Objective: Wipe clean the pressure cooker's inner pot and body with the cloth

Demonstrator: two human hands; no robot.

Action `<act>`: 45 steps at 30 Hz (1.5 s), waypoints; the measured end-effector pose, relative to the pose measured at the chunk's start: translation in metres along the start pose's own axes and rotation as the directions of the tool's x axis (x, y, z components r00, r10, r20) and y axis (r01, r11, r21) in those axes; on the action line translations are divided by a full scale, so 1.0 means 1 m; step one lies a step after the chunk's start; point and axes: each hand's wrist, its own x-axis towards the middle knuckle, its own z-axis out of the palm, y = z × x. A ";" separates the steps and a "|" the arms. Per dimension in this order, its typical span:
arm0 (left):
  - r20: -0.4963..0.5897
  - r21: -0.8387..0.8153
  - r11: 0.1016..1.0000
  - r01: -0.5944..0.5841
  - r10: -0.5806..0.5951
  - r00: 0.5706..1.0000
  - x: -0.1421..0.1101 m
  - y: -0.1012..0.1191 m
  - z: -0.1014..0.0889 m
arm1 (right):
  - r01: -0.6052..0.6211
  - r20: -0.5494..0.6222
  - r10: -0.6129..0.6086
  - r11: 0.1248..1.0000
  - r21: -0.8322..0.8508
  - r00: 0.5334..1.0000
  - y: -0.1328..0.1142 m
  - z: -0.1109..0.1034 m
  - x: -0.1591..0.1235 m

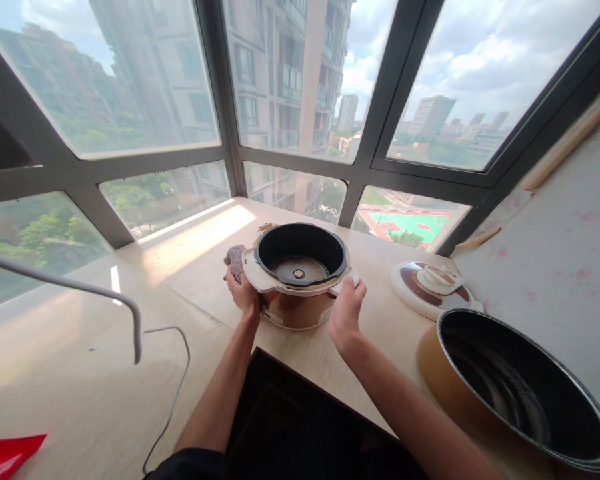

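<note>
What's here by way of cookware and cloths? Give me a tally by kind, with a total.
Cooker bodies: 1
Lids: 1
Separate dark-lined pots: 1
Cloths, at the left hand: 1
Total: 4

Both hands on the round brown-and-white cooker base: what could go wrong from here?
The left hand also holds a crumpled grey-brown cloth, so its grip on the cooker base may slip. A rightward swing might hit the round white-and-brown lid or tan black-lined pot.
</note>
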 end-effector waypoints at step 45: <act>-0.185 -0.053 0.930 -0.363 0.348 0.919 -0.103 0.001 0.001 | 0.220 0.708 0.158 0.885 -0.411 0.688 -0.021 0.069 0.173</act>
